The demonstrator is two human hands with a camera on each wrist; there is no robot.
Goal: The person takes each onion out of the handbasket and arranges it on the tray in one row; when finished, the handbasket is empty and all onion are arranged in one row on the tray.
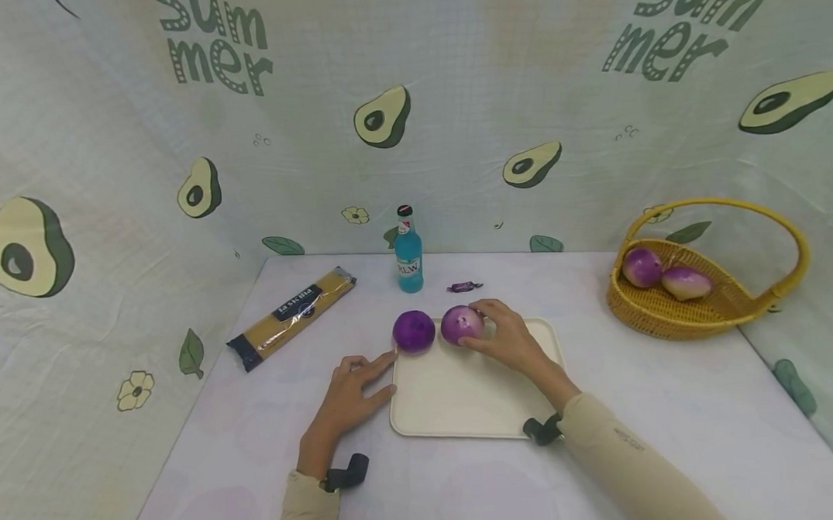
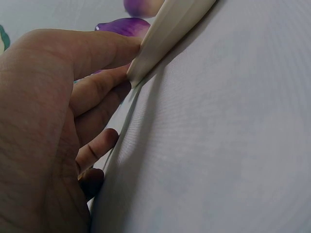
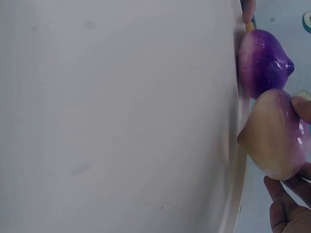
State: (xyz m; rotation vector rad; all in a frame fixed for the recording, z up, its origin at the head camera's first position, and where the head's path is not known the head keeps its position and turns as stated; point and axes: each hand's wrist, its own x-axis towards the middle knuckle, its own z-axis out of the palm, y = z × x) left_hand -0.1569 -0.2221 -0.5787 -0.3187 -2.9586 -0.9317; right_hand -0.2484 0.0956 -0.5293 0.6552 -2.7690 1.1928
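On the cream rectangular tray [image 1: 474,397], two glossy purple-and-white turnips sit side by side at the far rim. My right hand [image 1: 509,335] grips the paler turnip [image 1: 460,325] between thumb and fingers; in the right wrist view its pale pointed end overlaps the tray rim. Left of it is the darker turnip [image 1: 413,331], untouched, near the far left corner. My left hand [image 1: 349,395] lies beside the tray, its extended thumb and forefinger touching the left edge. Up close in the left wrist view, fingertips [image 2: 133,46] rest against the tray's rim [image 2: 163,39].
A yellow wicker basket [image 1: 645,320] with a tall handle stands at the right, holding two more turnips [image 1: 683,282]. Behind the tray are a blue bottle [image 1: 408,252] and a small purple wrapped candy [image 1: 464,286]. A spaghetti packet [image 1: 293,316] lies at the left.
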